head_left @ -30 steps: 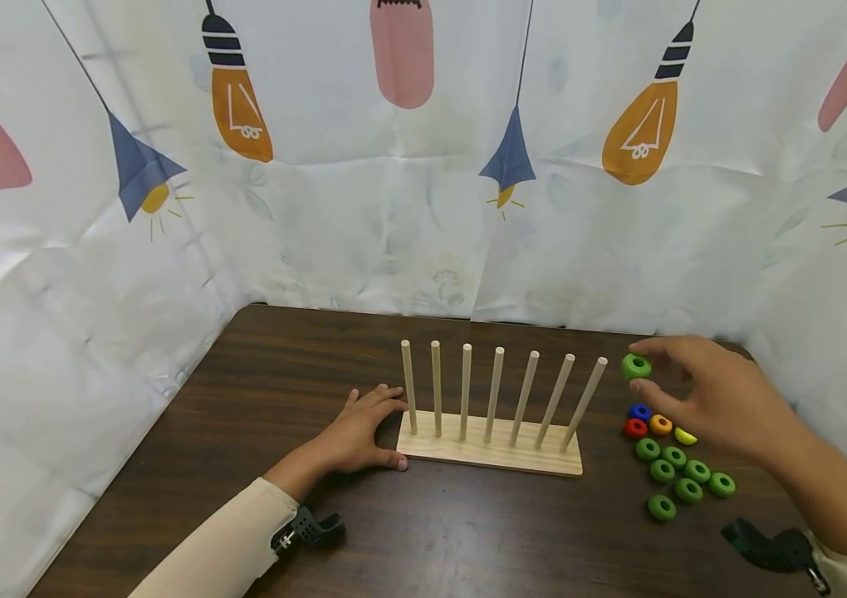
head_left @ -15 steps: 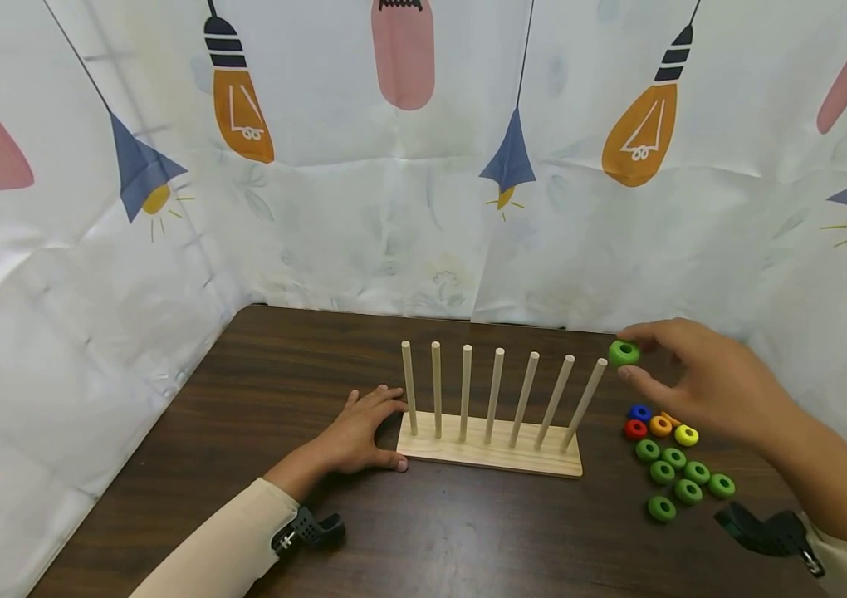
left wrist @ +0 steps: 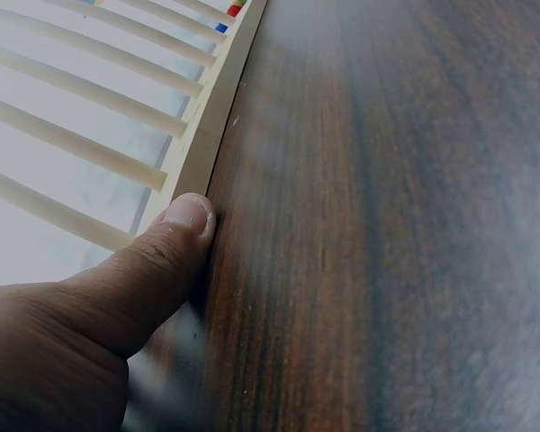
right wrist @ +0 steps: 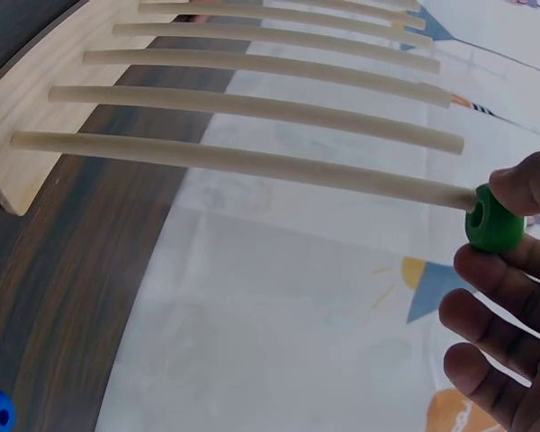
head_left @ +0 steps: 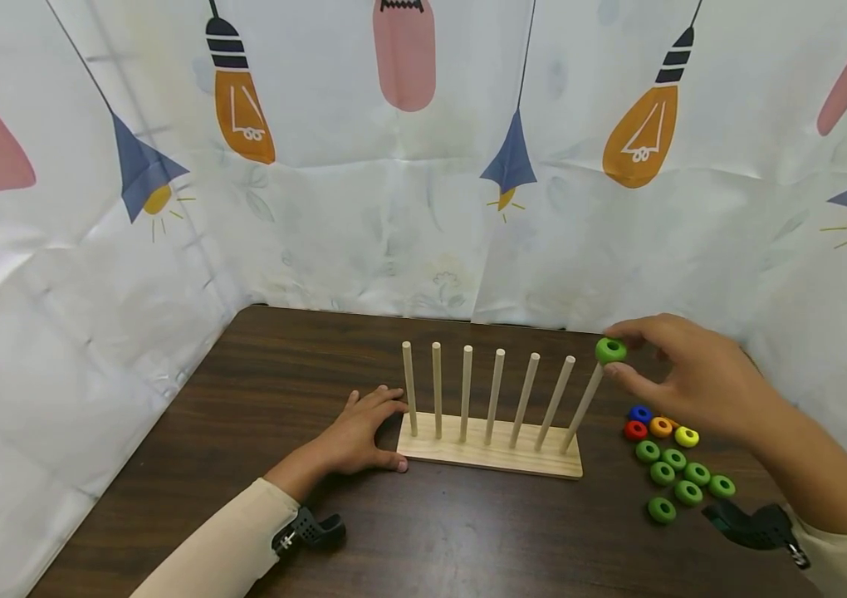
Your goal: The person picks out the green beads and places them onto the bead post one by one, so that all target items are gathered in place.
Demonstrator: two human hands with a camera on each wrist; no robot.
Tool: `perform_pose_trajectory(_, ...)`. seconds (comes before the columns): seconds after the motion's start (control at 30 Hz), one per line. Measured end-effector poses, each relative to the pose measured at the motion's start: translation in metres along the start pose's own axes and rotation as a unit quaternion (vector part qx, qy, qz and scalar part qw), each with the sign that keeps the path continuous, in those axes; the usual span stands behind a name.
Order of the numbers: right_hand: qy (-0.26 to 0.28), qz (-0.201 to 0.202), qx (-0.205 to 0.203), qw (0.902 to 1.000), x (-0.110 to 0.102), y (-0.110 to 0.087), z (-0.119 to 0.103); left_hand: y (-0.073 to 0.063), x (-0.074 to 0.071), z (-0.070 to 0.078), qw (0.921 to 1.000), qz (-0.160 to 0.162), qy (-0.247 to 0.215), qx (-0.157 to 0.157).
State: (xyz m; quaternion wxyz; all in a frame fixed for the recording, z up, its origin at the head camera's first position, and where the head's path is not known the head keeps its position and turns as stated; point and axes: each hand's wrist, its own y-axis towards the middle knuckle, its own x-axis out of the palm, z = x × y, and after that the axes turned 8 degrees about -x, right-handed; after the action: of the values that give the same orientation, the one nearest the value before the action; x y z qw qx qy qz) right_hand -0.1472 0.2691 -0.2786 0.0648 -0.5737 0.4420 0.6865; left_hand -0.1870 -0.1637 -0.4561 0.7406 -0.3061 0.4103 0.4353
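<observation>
A wooden peg rack (head_left: 489, 449) stands on the table, its bare upright pegs in a row along a flat base. My left hand (head_left: 354, 434) rests at the base's left end with fingers outstretched. In the left wrist view the thumb (left wrist: 166, 247) touches the base's edge. My right hand (head_left: 692, 378) pinches a green ring bead (head_left: 610, 350) between thumb and fingers at the tip of the rightmost peg (head_left: 583, 409). The right wrist view shows the bead (right wrist: 497, 220) against the peg's end; its hole looks off to the side of the tip.
Right of the rack lie several green beads (head_left: 688, 493), with a red bead (head_left: 636, 430), a blue bead (head_left: 640, 414), a yellow bead (head_left: 687, 437) and orange ones (head_left: 660, 427) behind them. A patterned white curtain (head_left: 394, 232) hangs behind the dark wooden table (head_left: 423, 531).
My right hand has carried the green bead leftward and slightly up, from above the loose beads to the rightmost peg's tip. The left hand and rack have stayed put.
</observation>
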Motion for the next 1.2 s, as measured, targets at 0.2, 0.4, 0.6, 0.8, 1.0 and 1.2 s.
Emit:
perform_pose_trajectory(0.2, 0.008, -0.005, -0.006, 0.9999, 0.003, 0.004, -0.004, 0.0, -0.001, 0.001, 1.0, -0.001, -0.003, 0.0)
perform_pose_trajectory(0.4, 0.019, -0.018, -0.004, 0.9997, 0.007, 0.011, -0.009, 0.001, 0.0, 0.0, 1.0, -0.004, -0.001, -0.001)
perform_pose_trajectory(0.6, 0.025, -0.022, -0.007, 0.9994, 0.01, 0.016, -0.013, 0.001, 0.0, -0.001, 1.0, -0.004, -0.001, -0.002)
perform_pose_trajectory(0.8, 0.03, -0.029, -0.004, 0.9991, 0.013, 0.021, -0.016, 0.001, 0.0, 0.0, 1.0, -0.006, 0.003, -0.003)
perform_pose_trajectory(1.0, 0.039, -0.037, -0.003, 0.9986, 0.015, 0.026, -0.019, 0.001, 0.0, 0.0, 1.0, -0.004, 0.001, -0.001)
perform_pose_trajectory(1.2, 0.044, -0.043, 0.001, 0.9981, 0.018, 0.03, -0.022, 0.001, 0.0, -0.001, 1.0, -0.005, -0.001, -0.002)
